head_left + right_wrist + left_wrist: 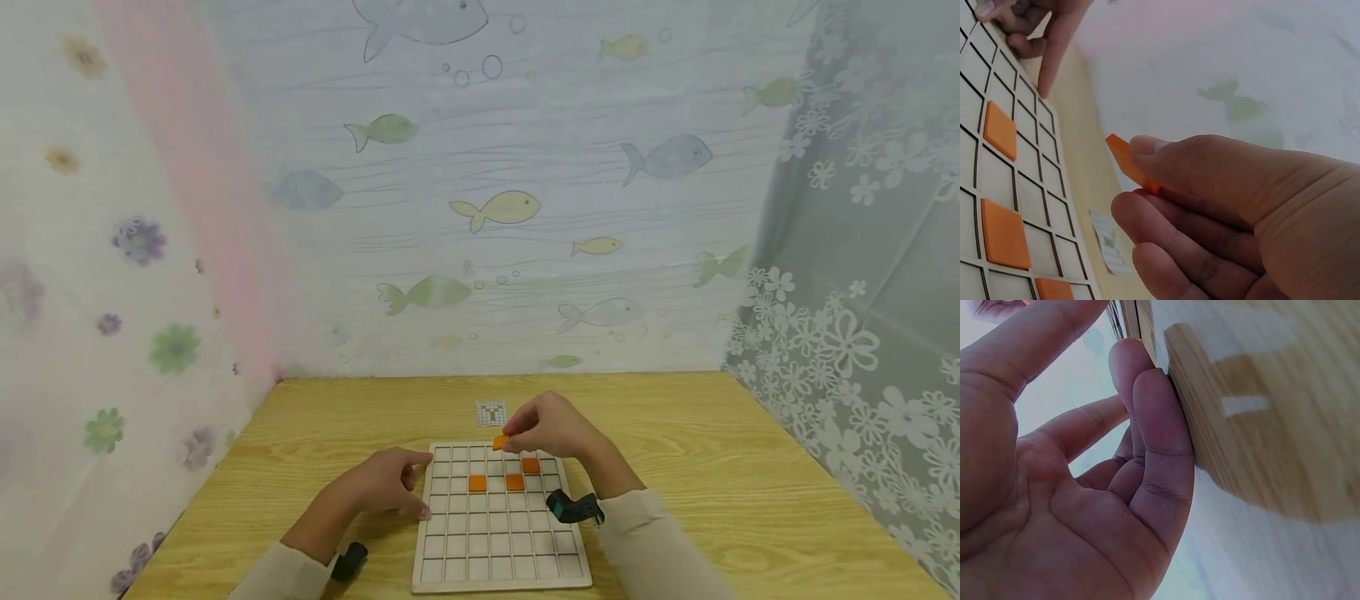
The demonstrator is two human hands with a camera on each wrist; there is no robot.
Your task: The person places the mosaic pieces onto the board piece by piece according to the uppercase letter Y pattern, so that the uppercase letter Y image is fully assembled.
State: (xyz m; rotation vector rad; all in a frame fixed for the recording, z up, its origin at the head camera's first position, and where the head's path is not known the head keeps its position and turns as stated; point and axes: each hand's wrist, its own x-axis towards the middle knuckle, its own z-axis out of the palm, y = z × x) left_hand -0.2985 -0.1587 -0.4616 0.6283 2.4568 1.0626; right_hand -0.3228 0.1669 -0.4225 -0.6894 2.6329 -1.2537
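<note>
A pale grid board (498, 546) lies on the table. Between thumb and fingers, my right hand (551, 427) pinches an orange square tile (1124, 164) over the board's far edge. Three more orange tiles sit in grid cells: one left of centre (477, 483), one right of it (515, 482) and one farther back (531, 466). At the board's left side, my left hand (386, 482) touches the edge with a straight index finger near the far corner and the thumb lower down. Its other fingers bend loosely against the tabletop in the left wrist view.
A small card with a coloured grid pattern (492, 413) lies just beyond the board. The wood-grain table (735, 500) runs back to a fish-print curtain (495, 325). Dark camera mounts sit on both wrists, the right one (573, 507) overlapping the board's right edge in the head view.
</note>
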